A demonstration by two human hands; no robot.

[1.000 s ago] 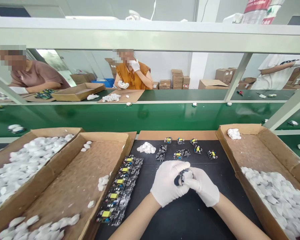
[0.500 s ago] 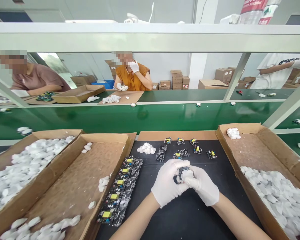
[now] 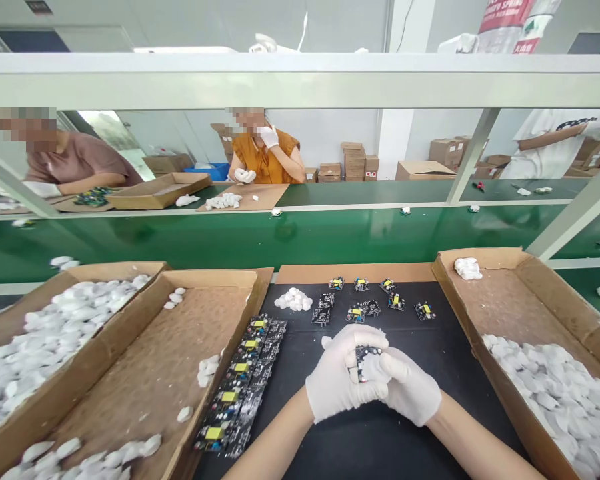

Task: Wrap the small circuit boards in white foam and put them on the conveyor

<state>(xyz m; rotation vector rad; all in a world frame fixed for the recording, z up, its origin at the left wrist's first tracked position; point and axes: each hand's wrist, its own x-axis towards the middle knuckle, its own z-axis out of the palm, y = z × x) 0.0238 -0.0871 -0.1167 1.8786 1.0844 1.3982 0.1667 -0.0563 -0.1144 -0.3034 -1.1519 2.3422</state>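
Note:
My left hand (image 3: 344,370), in a white glove, is closed around a small black circuit board (image 3: 361,360) above the black work surface. A soft white lump (image 3: 374,368) covers part of the board's face. My right hand (image 3: 411,387), gloved too, closes on the same board from the right, its thumb and fingers against the lump. Another small white piece (image 3: 326,342) shows just beyond my left hand's knuckles. Several loose boards (image 3: 355,313) with yellow parts lie beyond my hands, near a pile of white lumps (image 3: 293,299). My fingers hide the board's edges.
To the left stand a joined strip of circuit boards (image 3: 241,368) and cardboard trays (image 3: 145,347) with white lumps. Another cardboard tray (image 3: 453,303) of lumps stands at the right. Beyond runs a green conveyor (image 3: 330,233) under a white frame (image 3: 300,83); co-workers sit across it.
The board in my hands has turned so more of its face and the white lump shows. Both hands sit slightly lower in view. Pieces on the green conveyor have shifted right.

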